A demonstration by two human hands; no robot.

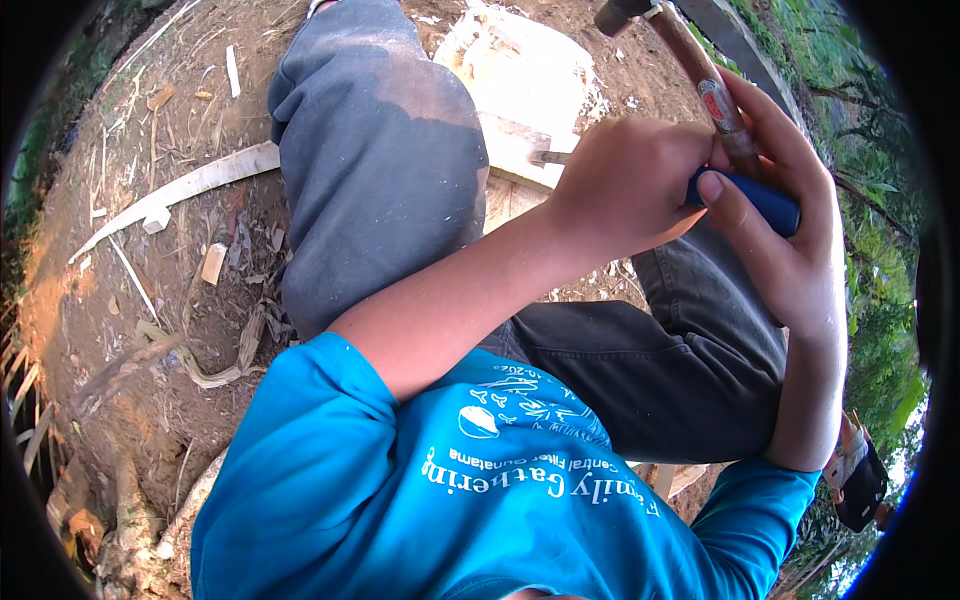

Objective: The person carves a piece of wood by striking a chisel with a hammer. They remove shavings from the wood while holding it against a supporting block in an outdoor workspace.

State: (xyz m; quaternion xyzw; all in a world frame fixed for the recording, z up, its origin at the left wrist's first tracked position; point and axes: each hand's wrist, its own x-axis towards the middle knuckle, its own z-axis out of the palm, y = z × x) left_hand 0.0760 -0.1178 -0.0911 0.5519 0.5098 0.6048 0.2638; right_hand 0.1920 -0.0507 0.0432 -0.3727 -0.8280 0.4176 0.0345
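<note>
My left hand (640, 180) is closed around a chisel. Its blue handle (765, 203) sticks out on the right of the fist, and a short stretch of metal blade (552, 157) shows on the left. Below the blade tip lies a pale wooden block (515, 150); whether they touch, I cannot tell. My right hand (790, 200) grips a hammer by its brown wooden handle (695, 65), the dark head (620, 14) pointing up and away. The right thumb rests against the chisel's blue handle.
Beyond the block is a broad pale piece of wood (520, 60). My bent legs (380, 160) frame the work. Wood chips and a long curved strip (190, 190) lie on the dirt at left, near roots (130, 500). Another person (860, 480) is at far right, by greenery.
</note>
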